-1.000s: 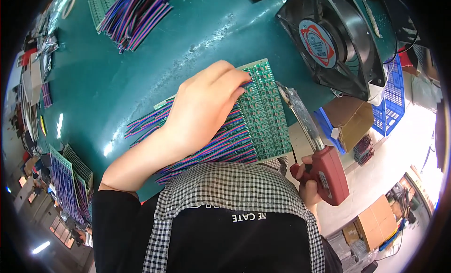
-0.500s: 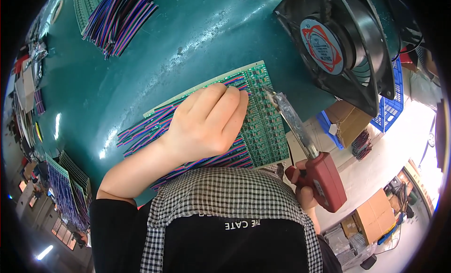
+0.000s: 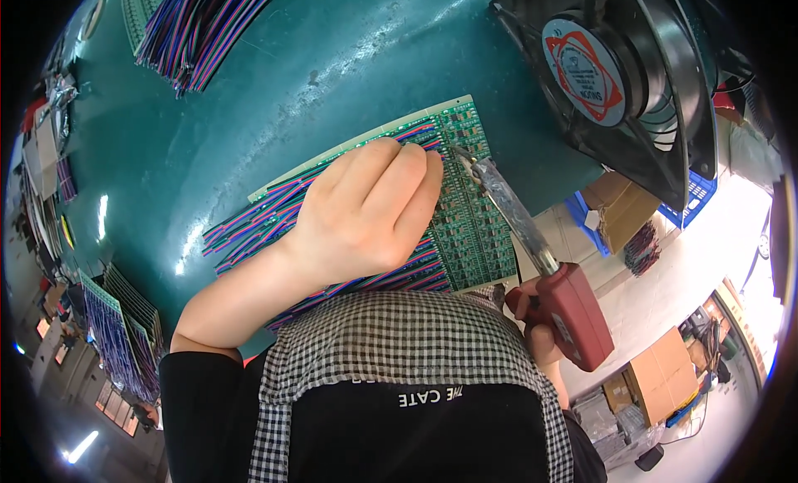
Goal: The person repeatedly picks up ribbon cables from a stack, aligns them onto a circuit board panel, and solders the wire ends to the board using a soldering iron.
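A green circuit board panel (image 3: 478, 209) with rows of small components lies on the table. Thin coloured wires (image 3: 241, 234) in blue, red and black run from it to the left. My left hand (image 3: 370, 204) is closed over the board, its fingers bunched in a pinch on the wires; the fingertips themselves are mostly hidden. In my right hand (image 3: 542, 337) is a soldering gun (image 3: 573, 312) with a dark red body. Its long metal barrel slants up to the left, and the tip is at the board's components, just right of my left fingers.
A large black fan (image 3: 607, 76) stands at the far right. Another wired board stack (image 3: 199, 34) lies far left on the green table (image 3: 332, 76). More wired boards (image 3: 120, 333) stand at the left edge. Cardboard boxes (image 3: 665, 375) sit beyond the right side.
The soldering gun's tip has moved a little left and up over the board, closer to my left fingers. My left hand stays in its pinch on the wires.
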Available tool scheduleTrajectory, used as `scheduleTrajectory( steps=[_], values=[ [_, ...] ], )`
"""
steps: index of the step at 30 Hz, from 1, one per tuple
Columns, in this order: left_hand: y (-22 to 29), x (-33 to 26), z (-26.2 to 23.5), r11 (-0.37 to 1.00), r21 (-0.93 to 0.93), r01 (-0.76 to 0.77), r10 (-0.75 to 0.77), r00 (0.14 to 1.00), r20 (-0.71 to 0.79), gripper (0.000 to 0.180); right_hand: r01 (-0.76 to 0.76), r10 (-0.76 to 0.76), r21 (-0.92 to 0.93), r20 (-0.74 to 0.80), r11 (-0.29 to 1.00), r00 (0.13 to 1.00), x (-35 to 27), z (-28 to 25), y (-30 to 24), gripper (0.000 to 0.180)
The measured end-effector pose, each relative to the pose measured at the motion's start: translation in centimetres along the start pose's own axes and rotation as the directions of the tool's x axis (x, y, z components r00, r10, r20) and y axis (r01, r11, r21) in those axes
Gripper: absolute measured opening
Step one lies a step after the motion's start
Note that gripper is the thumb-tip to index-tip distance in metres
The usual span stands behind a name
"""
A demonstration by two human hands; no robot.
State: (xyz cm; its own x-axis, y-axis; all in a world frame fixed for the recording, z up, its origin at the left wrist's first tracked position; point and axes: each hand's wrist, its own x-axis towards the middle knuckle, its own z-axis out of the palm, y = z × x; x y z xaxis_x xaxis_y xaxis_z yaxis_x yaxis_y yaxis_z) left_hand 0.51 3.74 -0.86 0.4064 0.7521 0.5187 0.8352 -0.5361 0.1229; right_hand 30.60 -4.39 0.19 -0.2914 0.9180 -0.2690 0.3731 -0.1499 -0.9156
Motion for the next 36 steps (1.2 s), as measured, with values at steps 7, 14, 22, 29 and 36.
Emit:
scheduleTrajectory(
  steps=[7,14,22,29,36],
  values=[
    [0.5,-0.1,-0.4,0.995,-0.069,0.069,-0.066,0.997,0.047,0.030,0.134,-0.135,-0.056,-0.011,0.989,0.991,-0.6,-0.1,1.4,0.086],
    [0.6,0.0,-0.3,0.995,-0.065,0.072,-0.069,0.997,0.042,0.030,0.110,-0.116,-0.169,-0.025,0.979,0.993,-1.8,-0.7,2.5,0.083],
    [0.8,0.2,-0.2,0.998,-0.025,0.062,-0.061,0.997,0.049,0.027,0.075,-0.055,-0.238,0.089,0.968,0.994,-1.8,-1.7,2.2,0.078],
    [0.3,0.2,0.4,0.999,0.043,-0.006,0.007,0.999,-0.033,0.021,0.098,-0.114,-0.227,-0.059,0.969,0.992,-2.4,-1.1,2.7,0.078],
    [0.3,0.1,0.4,0.999,0.047,-0.011,0.012,1.000,-0.020,0.016,0.157,-0.166,-0.283,-0.009,0.946,0.986,-2.0,-1.2,2.6,0.076]
  ],
)
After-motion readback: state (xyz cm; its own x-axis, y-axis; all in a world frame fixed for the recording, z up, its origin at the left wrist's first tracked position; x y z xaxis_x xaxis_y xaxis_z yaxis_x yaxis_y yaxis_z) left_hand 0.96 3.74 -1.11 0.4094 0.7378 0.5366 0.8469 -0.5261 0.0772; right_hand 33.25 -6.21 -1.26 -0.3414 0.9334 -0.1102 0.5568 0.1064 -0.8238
